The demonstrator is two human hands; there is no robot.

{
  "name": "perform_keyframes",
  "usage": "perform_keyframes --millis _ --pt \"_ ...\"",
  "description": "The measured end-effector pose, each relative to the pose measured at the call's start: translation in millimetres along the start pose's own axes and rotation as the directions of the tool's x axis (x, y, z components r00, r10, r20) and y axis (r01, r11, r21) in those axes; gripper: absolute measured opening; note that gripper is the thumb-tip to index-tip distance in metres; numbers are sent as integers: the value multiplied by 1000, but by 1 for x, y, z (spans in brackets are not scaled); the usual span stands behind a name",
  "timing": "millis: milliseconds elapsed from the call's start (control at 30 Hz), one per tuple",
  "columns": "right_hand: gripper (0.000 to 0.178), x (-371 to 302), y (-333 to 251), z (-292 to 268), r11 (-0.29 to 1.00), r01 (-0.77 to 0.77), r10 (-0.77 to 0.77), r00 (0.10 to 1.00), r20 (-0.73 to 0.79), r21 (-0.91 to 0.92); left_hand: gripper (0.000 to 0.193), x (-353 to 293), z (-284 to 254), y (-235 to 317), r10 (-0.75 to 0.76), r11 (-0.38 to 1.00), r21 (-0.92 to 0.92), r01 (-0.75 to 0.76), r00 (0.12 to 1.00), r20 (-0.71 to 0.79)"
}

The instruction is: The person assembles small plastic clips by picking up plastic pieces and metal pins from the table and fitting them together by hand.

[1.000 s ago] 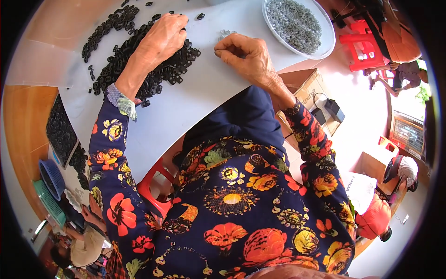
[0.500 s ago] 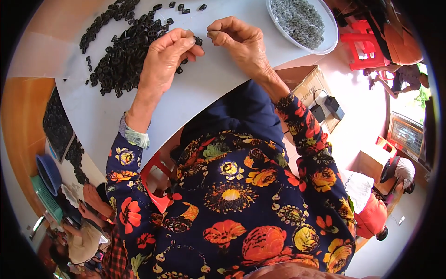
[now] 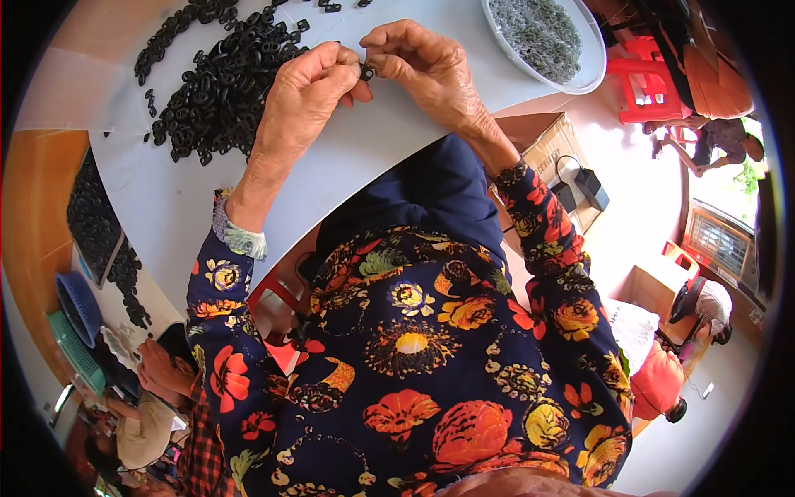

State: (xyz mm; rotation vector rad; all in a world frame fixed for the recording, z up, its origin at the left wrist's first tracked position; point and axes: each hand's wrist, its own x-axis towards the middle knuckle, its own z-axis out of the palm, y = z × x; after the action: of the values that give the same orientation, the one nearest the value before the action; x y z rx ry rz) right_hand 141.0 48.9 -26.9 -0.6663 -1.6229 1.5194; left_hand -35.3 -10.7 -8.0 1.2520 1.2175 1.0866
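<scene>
Above the near part of the white table, my left hand (image 3: 305,99) is closed in a pinch on a small black plastic buckle-like piece (image 3: 367,72). The piece shows just beyond its fingertips. My right hand (image 3: 431,73) meets it from the other side, thumb and forefinger pinched together at the piece. Whatever those right fingers hold is too small to make out. Left of my left hand lies a large heap of similar black pieces (image 3: 217,103). A clear round tub (image 3: 595,70) full of small grey wire-like parts (image 3: 537,41) stands beyond my right hand.
A cardboard box (image 3: 563,137) with a black adapter (image 3: 591,189) is right of the table (image 3: 178,219). Red stools (image 3: 642,83) stand farther right. More black pieces (image 3: 91,211), a blue basket (image 3: 79,308) and a green basket (image 3: 74,352) lie left, near other people.
My hands have come together: the right fingertips, apart from the left ones before, now meet at the black piece. The whole view has shifted slightly, with the heap appearing higher.
</scene>
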Motion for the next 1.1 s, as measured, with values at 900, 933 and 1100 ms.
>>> perform_keyframes --millis 900,933,1100 --pt "13 3 -2 6 967 12 -19 999 -26 -256 6 -10 14 0 220 953 242 -185 967 -128" --pt "14 4 -2 6 972 -1 -5 1000 -24 -236 6 -10 12 0 221 952 244 -185 967 -129" --pt "15 4 -6 7 991 19 -17 1000 19 -131 6 -9 7 -2 125 988 105 -114 986 -112"
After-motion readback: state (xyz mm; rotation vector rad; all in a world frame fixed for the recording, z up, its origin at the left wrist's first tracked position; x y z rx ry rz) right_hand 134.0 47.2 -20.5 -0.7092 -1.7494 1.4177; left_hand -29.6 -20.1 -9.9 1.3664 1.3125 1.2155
